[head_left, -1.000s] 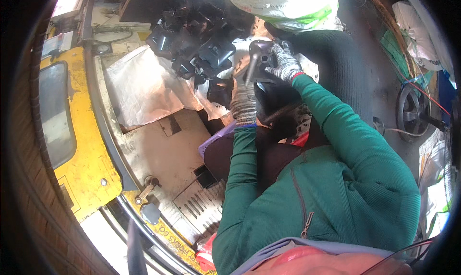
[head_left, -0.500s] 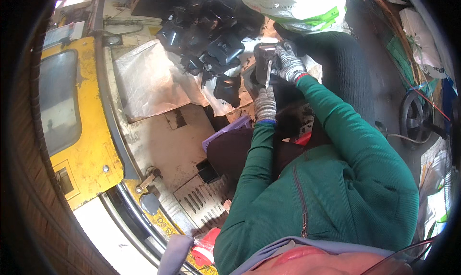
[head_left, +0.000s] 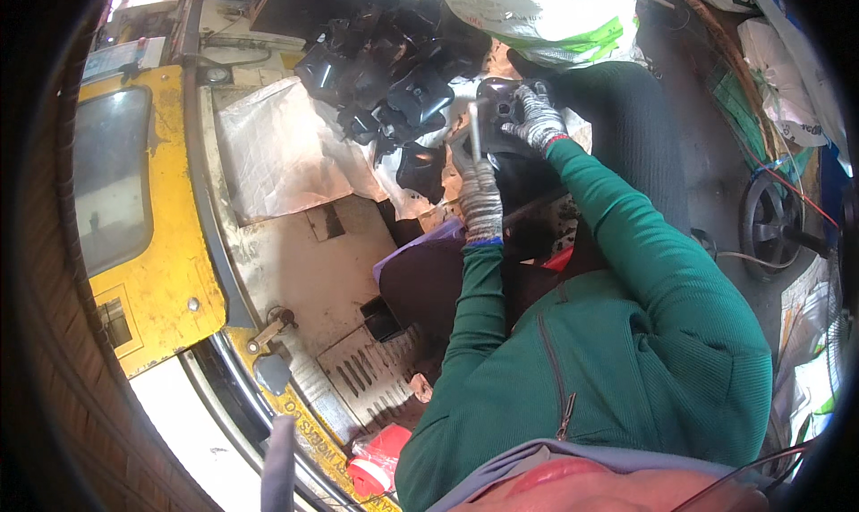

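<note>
Black part (head_left: 504, 91) is gripped by the right hand (head_left: 540, 123); the left hand (head_left: 481, 195) (also gloved) clasps a metal tool (head_left: 476, 136).

One metal tool (head_left: 475, 132), one spoked wheel (head_left: 775, 227), one windowed panel (head_left: 174, 221), black parts (head_left: 418, 98) beyond counting.

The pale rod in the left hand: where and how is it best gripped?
Probably grip the pale rod by its near end, from the person's side, as the left hand does; it is slim and its free end points away.
</note>
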Motion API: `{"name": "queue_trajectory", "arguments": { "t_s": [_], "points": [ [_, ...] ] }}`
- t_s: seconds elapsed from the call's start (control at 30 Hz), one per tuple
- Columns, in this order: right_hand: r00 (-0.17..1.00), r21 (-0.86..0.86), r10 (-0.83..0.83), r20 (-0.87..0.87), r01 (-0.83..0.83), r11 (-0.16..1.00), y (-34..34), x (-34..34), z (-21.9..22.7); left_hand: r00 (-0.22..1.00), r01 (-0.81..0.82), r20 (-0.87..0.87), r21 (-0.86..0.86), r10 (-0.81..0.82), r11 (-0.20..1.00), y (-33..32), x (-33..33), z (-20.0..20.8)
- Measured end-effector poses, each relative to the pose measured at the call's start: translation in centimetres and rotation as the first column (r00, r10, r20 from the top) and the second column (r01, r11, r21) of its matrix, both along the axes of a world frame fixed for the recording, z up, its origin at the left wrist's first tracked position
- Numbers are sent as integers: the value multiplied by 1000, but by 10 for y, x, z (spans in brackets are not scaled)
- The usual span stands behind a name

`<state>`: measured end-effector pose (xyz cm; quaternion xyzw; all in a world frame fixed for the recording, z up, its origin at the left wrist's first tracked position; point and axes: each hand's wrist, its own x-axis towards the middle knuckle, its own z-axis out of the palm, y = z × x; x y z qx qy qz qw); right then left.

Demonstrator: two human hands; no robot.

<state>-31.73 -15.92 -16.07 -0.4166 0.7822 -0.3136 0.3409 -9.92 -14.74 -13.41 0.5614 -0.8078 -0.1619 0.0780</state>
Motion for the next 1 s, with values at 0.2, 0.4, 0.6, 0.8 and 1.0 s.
{"name": "queue_trajectory", "arguments": {
  "t_s": [0.2,0.4,0.6,0.8,1.0],
  "points": [
    [997,-129,-9,-76,0,992,7,-5,42,783,-174,-586,113,207,978,21,0,63],
    [980,-60,198,29,-196,979,14,8,28,957,-100,-288,-416,-27,904,29,39,100],
    [899,150,433,63,-438,886,42,41,36,950,-193,-302,-388,73,901,12,102,122],
    [966,210,259,-14,-251,945,32,44,-6,909,-328,-409,-590,77,738,-44,104,138],
    [867,491,485,-117,-374,787,33,45,-51,972,-210,-144,-889,187,407,-60,94,136]
  ]
}}
